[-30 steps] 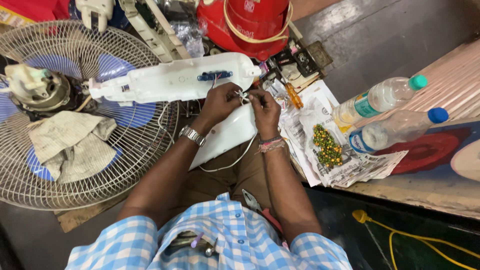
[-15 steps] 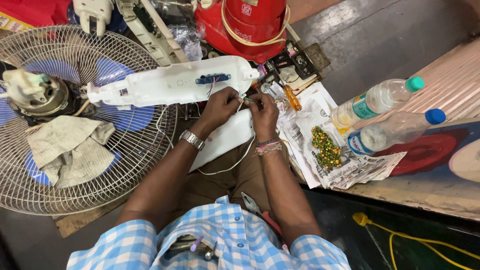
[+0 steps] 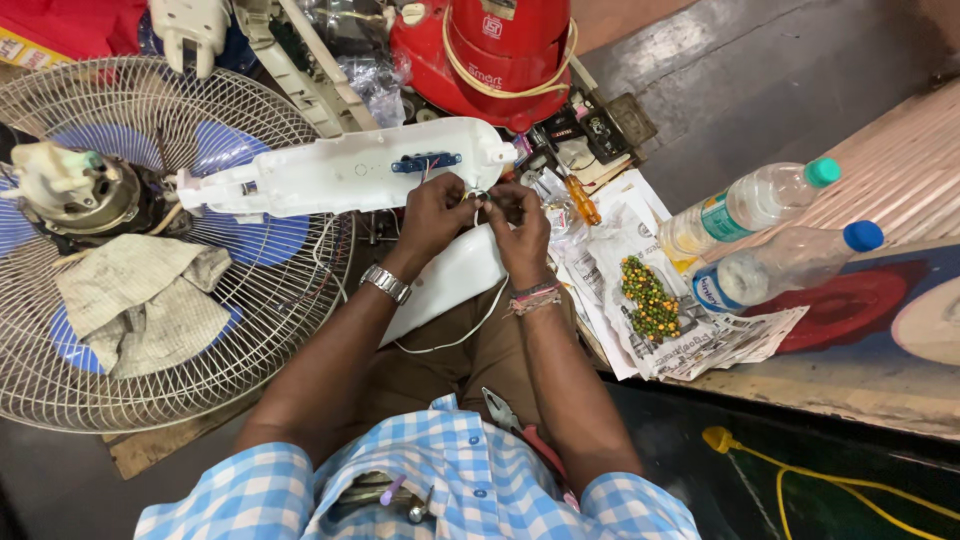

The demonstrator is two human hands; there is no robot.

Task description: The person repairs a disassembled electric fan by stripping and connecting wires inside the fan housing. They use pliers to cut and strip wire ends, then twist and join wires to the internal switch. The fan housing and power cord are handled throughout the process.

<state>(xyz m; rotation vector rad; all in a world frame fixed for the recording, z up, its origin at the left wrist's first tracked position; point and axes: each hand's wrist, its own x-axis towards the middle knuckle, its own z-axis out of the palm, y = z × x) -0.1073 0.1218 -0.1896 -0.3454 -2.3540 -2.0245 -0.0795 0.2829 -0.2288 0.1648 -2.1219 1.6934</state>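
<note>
Glossy white plastic housing (image 3: 340,172), metal wire fan grille (image 3: 290,300)

White fan housing (image 3: 340,170); blue fan blades (image 3: 250,240); red appliance (image 3: 490,50); blue-white checked shirt (image 3: 470,480).

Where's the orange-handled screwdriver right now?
In the head view the orange-handled screwdriver lies on the newspaper, just right of the right hand, below the red appliance.

A wooden board (image 3: 860,385) along the right carries spread newspaper (image 3: 700,335) with a heap of green and yellow beads (image 3: 650,300). Two plastic bottles (image 3: 745,210) lie on their sides near its far edge.
</note>
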